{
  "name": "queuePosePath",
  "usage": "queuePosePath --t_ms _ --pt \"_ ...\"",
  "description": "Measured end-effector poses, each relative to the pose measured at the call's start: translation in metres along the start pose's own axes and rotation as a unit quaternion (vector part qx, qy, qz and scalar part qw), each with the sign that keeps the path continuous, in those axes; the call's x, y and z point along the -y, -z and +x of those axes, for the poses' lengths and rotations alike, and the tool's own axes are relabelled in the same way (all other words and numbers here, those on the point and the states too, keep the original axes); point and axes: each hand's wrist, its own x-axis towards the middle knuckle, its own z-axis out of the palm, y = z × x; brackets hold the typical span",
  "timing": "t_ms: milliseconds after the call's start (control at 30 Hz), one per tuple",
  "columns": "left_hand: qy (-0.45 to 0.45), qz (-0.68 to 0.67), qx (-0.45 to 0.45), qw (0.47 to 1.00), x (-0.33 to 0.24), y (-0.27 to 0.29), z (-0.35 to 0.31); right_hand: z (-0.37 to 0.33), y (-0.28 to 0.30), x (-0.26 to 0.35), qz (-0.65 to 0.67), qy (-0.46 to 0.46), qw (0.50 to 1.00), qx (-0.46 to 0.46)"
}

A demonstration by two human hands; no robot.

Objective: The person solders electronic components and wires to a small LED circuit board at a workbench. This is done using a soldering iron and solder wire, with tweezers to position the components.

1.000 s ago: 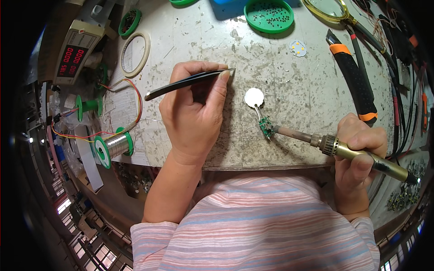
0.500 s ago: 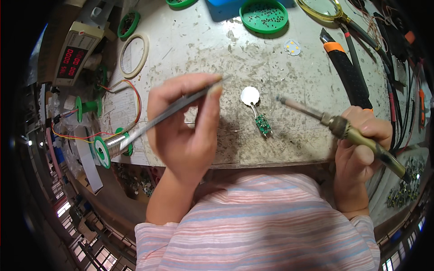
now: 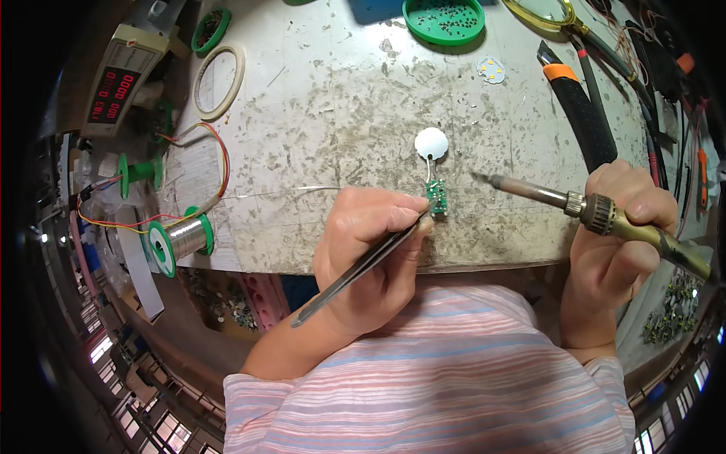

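My left hand (image 3: 370, 253) is closed on dark metal tweezers (image 3: 355, 276). Their tips reach a small green circuit board (image 3: 437, 198) on the bench; whether they grip it I cannot tell. White leads join this board to a round white disc (image 3: 431, 143) lying just beyond it. My right hand (image 3: 620, 234) is wrapped round a soldering iron (image 3: 601, 214) with a brass-coloured handle. The iron's tip points left, above the bench and apart from the board and disc.
A solder wire spool (image 3: 185, 238) stands at the left, its wire running toward my left hand. Behind it are a tape ring (image 3: 219, 82) and a meter with red digits (image 3: 121, 83). A green dish of tiny parts (image 3: 445, 19), an LED disc (image 3: 491, 70) and a utility knife (image 3: 578, 113) lie farther back.
My left hand has moved right and nearer to me, bringing the tweezers to the board. The disc and board now sit straighter. My right hand with the iron has shifted slightly right.
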Motion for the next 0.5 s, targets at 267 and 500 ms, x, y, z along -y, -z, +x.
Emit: queuePosePath --t_ms 267,500 --pt "-0.018 0.033 0.079 0.996 0.001 0.01 0.002 0.002 -0.012 0.008 -0.018 -0.044 0.999 -0.001" --pt "0.0 0.017 0.079 0.997 0.005 0.012 0.011 -0.005 -0.012 -0.001 0.038 -0.018 0.999 0.008"
